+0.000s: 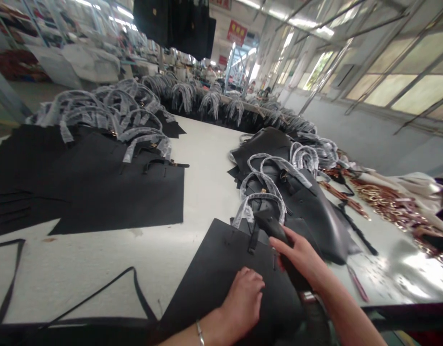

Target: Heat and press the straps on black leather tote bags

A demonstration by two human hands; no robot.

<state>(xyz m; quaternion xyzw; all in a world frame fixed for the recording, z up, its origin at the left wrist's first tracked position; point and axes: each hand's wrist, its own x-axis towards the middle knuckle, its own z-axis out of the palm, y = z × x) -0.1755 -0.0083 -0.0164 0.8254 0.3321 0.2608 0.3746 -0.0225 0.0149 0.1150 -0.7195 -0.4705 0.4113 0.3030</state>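
Observation:
A black leather tote bag [210, 269] lies at the table's front edge, its handle [264, 196] wrapped in clear plastic and a short black strap [254, 238] at its top. My left hand [245, 295] rests on the bag's front with fingers curled in; nothing shows in them. A long black object [270, 223] is gripped in my right hand [297, 250], over the bag's right side. It has a shiny band near its lower end; its exact kind I cannot make out.
Black bags with wrapped handles lie at left [135, 187] and right [326, 216]; more line the far end. Thin black strips [135, 288] lie front left. At right are a pink-handled tool [358, 283] and brown straps with gold rings [383, 202]. Dark bags [178, 29] hang overhead.

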